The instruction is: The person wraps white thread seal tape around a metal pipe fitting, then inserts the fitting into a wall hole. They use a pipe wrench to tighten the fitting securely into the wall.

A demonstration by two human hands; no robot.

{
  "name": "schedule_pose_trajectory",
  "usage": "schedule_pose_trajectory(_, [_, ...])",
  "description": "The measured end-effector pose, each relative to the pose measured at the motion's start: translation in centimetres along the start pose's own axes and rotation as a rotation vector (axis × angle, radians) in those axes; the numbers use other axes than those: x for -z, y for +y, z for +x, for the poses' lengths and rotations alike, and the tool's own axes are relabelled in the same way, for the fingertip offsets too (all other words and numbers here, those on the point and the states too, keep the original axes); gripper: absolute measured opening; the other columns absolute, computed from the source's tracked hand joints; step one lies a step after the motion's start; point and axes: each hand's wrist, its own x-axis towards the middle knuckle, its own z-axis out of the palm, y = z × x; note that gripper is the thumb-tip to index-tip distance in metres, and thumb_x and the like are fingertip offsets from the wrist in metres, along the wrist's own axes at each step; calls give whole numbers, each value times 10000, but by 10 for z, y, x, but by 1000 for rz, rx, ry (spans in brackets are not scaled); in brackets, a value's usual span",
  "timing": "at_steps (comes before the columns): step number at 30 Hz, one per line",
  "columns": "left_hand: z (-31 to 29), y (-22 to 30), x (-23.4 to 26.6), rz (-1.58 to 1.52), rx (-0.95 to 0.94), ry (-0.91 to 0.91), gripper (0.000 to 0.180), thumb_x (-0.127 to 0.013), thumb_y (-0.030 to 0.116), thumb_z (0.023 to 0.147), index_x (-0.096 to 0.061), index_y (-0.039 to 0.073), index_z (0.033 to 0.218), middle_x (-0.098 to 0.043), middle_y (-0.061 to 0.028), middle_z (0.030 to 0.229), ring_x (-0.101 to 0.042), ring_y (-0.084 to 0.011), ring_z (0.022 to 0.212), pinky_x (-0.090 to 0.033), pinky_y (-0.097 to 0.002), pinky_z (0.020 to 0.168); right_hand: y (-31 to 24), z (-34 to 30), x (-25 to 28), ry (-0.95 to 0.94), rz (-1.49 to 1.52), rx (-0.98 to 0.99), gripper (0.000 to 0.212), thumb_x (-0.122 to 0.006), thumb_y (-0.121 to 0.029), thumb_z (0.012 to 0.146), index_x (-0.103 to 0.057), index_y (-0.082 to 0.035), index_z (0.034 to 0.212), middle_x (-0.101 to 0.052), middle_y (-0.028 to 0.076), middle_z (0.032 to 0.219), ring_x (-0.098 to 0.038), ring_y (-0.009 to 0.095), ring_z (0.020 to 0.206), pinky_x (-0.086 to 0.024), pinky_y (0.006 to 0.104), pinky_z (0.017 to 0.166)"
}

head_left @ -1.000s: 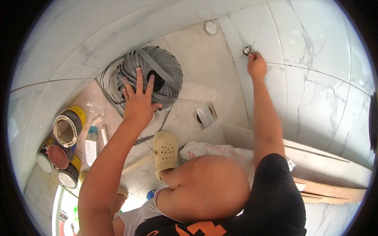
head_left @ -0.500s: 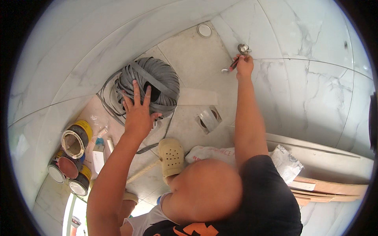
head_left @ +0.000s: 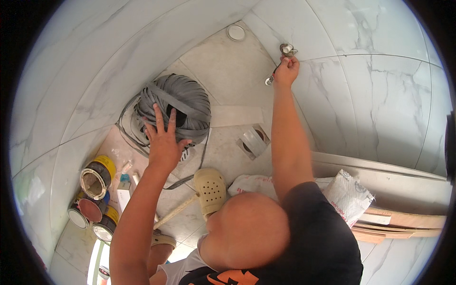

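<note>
My left hand rests with spread fingers on a large round bundle of grey flat strapping, beside the dark hollow in its middle. Loose strands trail from the bundle over the tiles. With my right arm stretched far forward, my right hand is closed at the right-hand wall. A slim hand tool with a dark shaft and a shiny rounded end sticks out from that hand on its left side. Right at my fingertips is a rough hole in the wall tile with a white pipe end in it.
Several paint cans stand at the left wall. A floor drain cover lies mid-floor, and a white round lid is in the far corner. White sacks and wooden strips are at the right. A beige clog is on my foot.
The view has shifted slightly. My right hand has turned at the wall hole, and the tool's shiny end now points more downward. My left hand stays on the bundle.
</note>
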Motion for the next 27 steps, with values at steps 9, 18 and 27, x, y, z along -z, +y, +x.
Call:
schedule_pose_trajectory(9, [-1,1,-3,-33,4,9,1021,-852,379,849,-278,194,1673,71,-207,1762,-96,-674,1514,-278,-729,1199,5,-4,-7,78,-197,78,258,-651,-235,1064,-656,19,1109,-717,90,956,-680,184,805,-537,345,736])
schedule_pose_trajectory(18, [-1,1,-6,-8,-10,47,993,-858,370,844,-314,177,1652,66,-220,1759,-97,-684,1508,-272,-722,1206,19,-10,-10,333,-478,242,427,-629,-402,1058,-681,13,969,-716,154,866,-686,278,797,-536,406,743])
schedule_pose_trajectory(27, [-2,4,-6,0,-6,50,931,-847,363,863,-363,123,1621,66,-233,1757,-118,-700,1494,-261,-712,1214,-65,-1,20,27,-1385,655,306,-711,-423,973,-698,-118,956,-729,97,914,-721,354,816,-536,490,672])
